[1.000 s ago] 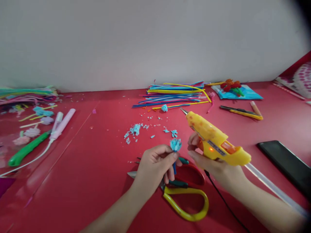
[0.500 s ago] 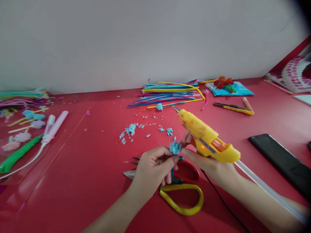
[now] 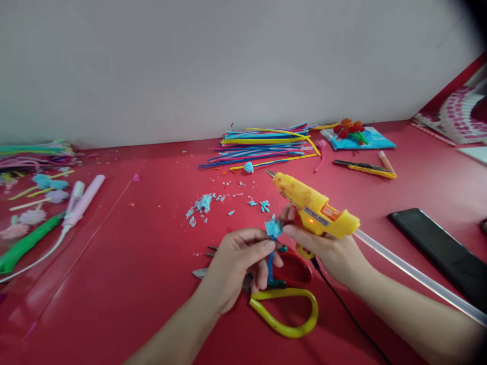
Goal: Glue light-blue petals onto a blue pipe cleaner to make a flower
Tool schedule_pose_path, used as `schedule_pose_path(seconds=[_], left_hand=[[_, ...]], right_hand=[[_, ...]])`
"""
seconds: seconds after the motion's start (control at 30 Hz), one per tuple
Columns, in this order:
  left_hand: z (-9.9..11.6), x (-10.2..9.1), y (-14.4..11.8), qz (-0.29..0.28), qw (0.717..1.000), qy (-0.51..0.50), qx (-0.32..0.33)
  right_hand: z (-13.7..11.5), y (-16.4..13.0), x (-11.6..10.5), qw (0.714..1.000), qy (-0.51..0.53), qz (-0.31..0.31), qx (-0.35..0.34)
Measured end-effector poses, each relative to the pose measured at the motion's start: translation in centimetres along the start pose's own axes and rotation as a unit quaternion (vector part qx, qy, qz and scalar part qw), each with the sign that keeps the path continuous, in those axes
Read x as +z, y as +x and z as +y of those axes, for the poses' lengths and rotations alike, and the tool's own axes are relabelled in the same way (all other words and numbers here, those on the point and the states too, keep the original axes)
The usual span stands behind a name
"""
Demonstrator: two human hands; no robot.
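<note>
My left hand (image 3: 236, 263) pinches the blue stem of a small light-blue paper flower (image 3: 273, 228), holding it upright above the red table (image 3: 133, 274). My right hand (image 3: 327, 251) grips a yellow hot glue gun (image 3: 315, 209) with its orange light on; the nozzle points up and to the left, and a clear glue stick (image 3: 414, 276) juts out behind. The right thumb and forefinger touch the flower head. Beneath both hands lie scissors with a yellow and red handle (image 3: 285, 304).
Blue paper scraps (image 3: 203, 204) lie ahead. A pile of coloured strips (image 3: 266, 144) lies near the wall. A yellow utility knife (image 3: 365, 168) and a black phone (image 3: 437, 248) are on the right. A green tool (image 3: 26, 243) and a pink device (image 3: 81, 200) are on the left.
My right hand came in toward the flower with the glue gun, and its fingers now touch the flower head. The gun's rear has tipped lower. My left hand barely moved.
</note>
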State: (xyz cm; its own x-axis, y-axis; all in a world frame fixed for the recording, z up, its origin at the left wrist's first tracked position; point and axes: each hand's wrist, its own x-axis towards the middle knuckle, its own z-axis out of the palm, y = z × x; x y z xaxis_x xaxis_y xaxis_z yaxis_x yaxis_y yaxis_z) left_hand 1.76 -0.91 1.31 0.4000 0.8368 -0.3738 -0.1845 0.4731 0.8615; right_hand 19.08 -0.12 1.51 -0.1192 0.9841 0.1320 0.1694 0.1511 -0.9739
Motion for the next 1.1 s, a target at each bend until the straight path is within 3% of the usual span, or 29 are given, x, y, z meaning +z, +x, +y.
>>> schedule_pose_path(seconds=[0.17,0.3,0.47,0.83,1.1], left_hand=[[0.3,-0.7,0.4,0.079,0.994,-0.057,0.039],[0.8,-1.2,0.6,0.126,0.986,-0.090,0.065],[0.9,-1.3,0.6,0.149,0.981,-0.080,0.095],[0.9,-1.4,0.6,0.195,0.969,-0.083,0.129],[0.9,-1.3,0.6,0.195,0.971,-0.061,0.127]], right_hand=[[0.0,-0.4,-1.0,0.996,-0.079,-0.001,-0.042],[-0.7,-0.8,-0.9,0.981,-0.139,-0.055,-0.127],[-1.3,-0.8,-0.4,0.968,-0.172,-0.095,-0.156],[-0.6,-1.0,0.2,0.938,-0.236,-0.097,-0.235],[-0.2,-0.9,0.3,0.934,-0.264,-0.094,-0.221]])
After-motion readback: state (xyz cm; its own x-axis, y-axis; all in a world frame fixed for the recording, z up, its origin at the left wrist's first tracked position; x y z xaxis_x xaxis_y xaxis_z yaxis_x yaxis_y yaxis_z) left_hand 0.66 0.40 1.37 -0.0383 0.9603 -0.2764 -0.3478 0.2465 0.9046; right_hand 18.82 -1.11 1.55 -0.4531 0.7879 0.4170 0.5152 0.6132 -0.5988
